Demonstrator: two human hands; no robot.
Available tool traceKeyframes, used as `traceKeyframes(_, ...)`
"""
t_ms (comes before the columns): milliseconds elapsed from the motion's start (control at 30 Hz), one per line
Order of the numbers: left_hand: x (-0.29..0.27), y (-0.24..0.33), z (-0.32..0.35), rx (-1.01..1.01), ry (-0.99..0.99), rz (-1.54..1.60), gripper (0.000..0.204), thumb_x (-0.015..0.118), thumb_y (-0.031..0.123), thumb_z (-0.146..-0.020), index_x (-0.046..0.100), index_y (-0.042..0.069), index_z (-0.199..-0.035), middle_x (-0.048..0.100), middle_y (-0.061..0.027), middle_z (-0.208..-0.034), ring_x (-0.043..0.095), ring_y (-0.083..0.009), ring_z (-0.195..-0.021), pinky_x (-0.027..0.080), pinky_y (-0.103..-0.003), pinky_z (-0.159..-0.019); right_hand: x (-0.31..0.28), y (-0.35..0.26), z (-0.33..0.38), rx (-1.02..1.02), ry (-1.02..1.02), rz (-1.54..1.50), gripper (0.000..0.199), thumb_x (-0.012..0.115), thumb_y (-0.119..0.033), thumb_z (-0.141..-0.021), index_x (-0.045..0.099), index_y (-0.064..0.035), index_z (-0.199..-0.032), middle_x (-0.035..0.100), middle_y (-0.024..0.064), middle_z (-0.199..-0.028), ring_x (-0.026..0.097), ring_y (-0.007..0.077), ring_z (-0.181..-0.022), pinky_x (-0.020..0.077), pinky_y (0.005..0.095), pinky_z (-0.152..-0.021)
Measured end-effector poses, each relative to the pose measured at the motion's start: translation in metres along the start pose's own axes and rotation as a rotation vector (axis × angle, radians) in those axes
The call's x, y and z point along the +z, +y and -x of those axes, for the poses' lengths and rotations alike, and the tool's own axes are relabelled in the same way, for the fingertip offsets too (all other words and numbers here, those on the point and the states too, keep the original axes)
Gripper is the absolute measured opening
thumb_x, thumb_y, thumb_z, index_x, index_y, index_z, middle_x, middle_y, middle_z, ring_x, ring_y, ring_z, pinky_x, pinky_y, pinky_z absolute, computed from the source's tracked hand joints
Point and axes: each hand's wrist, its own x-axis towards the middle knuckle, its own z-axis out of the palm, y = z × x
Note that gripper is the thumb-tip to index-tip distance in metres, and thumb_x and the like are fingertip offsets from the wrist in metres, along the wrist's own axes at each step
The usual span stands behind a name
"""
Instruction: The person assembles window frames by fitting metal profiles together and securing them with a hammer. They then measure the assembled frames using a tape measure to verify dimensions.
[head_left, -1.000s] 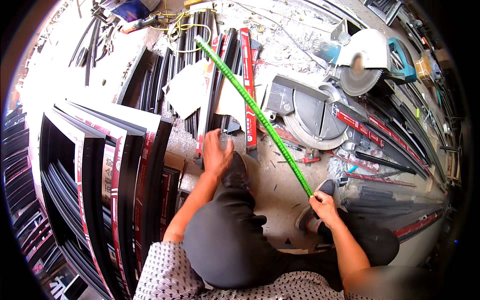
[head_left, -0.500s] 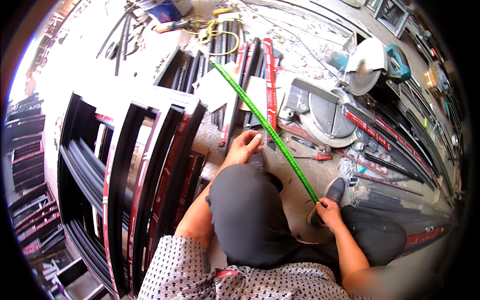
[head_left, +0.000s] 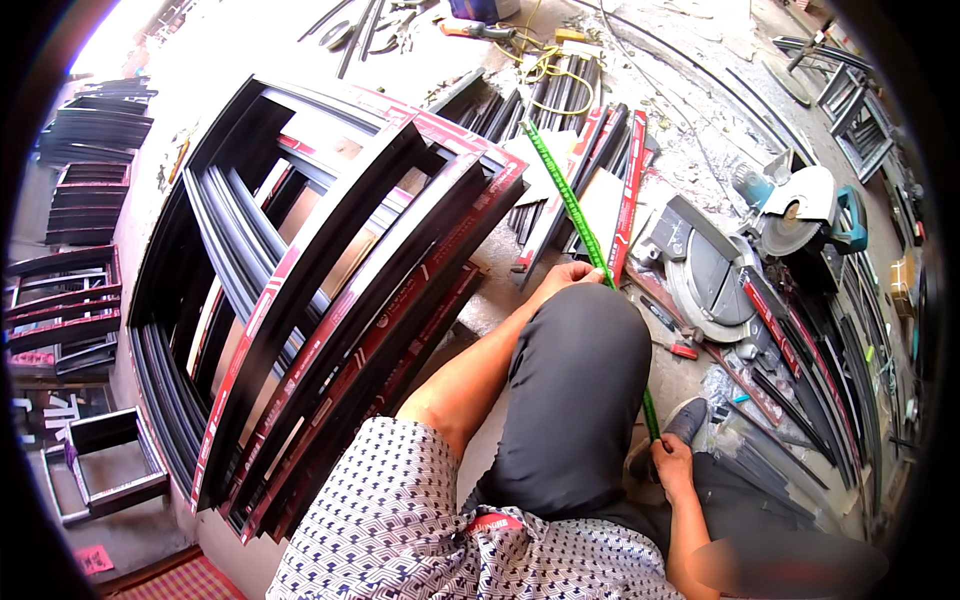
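- The long green measuring tape (head_left: pixel 580 215) runs in a straight slant from the pile of dark profiles at the top of the view down past the bent knee in dark trousers (head_left: pixel 575 400), stretched taut between both hands, which seems to be why it lies so straight.
- The left hand (head_left: pixel 572 277) sits just over the knee with its grip closed around the tape's middle stretch, pressing it down near a red-edged strip (head_left: pixel 628 195); the fingers curl over the band, so the pinch itself is partly hidden.
- The right hand (head_left: pixel 672 462) is low beside the grey shoe (head_left: pixel 688 420), its grip shut on the tape's near end and held close to the floor, apparently to keep the band pulled tight.
- The far end of the tape rests on the bundle of black aluminium profiles (head_left: pixel 560 100); where it ends I cannot tell.
- To the left, a stack of black window frames with red protective film (head_left: pixel 330 300) leans close against the person's left arm and narrows the room on that side.
- To the right, a circular mitre saw with a grey round base (head_left: pixel 720 280) stands just beside the tape, with a teal-handled cutting head (head_left: pixel 800 205) behind it.
- Loose dark strips (head_left: pixel 800 370), a yellow cable (head_left: pixel 545 65) and dusty scraps litter the concrete floor (head_left: pixel 690 120) around the knee.
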Motion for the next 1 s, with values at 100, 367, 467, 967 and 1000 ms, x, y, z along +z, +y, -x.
traceKeyframes(100,0.009,0.002,0.001,-0.037,-0.026,0.002,0.017,0.071,0.019,-0.104,0.073,0.003,-0.108,0.074,-0.002,-0.09,0.067,-0.0095,-0.078,0.056,-0.028,-0.07,-0.006,0.004,0.008,0.002,0.005,0.081,0.017,0.067,-0.013,-0.098,0.074,0.0003,-0.105,0.067,0.0009,-0.078,0.055,0.0081,-0.069,0.0428,0.0275,-0.062)
traceKeyframes(367,-0.013,0.024,0.027,0.088,0.037,-0.118,0.014,0.067,0.008,-0.101,0.074,0.003,-0.112,0.076,-0.0046,-0.098,0.071,-0.013,-0.09,0.058,-0.031,-0.083,-0.022,-0.012,0.02,-0.009,0.03,0.189,0.029,0.065,-0.031,-0.097,0.074,-0.0049,-0.107,0.073,0.0137,-0.083,0.069,0.0243,-0.078,0.053,0.0398,-0.074)
traceKeyframes(467,-0.011,0.034,0.039,0.115,0.095,-0.122,0.014,0.066,0.008,-0.102,0.074,0.003,-0.112,0.076,-0.0048,-0.098,0.071,-0.013,-0.09,0.058,-0.03,-0.082,-0.027,0.004,0.012,0.063,0.051,0.103,0.031,0.067,-0.034,-0.095,0.075,-0.0075,-0.11,0.072,0.0168,-0.083,0.071,0.0265,-0.08,0.053,0.0399,-0.074)
traceKeyframes(967,-0.015,0.056,0.112,0.287,0.352,-0.125,0.015,0.065,0.01,-0.103,0.073,0.002,-0.113,0.076,-0.0056,-0.099,0.071,-0.0131,-0.089,0.058,-0.029,-0.081,-0.038,0.006,-0.049,-0.195,0.162,-0.051,0.018,0.067,-0.022,-0.098,0.073,-0.0051,-0.096,0.055,0.0002,-0.065,0.052,0.0088,-0.063,0.0408,0.0318,-0.058)
traceKeyframes(1000,-0.019,0.06,0.119,0.303,0.375,-0.145,0.015,0.065,0.01,-0.103,0.073,0.002,-0.113,0.076,-0.0056,-0.099,0.071,-0.0131,-0.089,0.058,-0.029,-0.081,-0.039,-0.009,-0.051,-0.263,0.17,-0.017,0.02,0.067,-0.024,-0.098,0.072,-0.0042,-0.095,0.056,0.003,-0.067,0.054,0.0111,-0.065,0.0428,0.0333,-0.06)
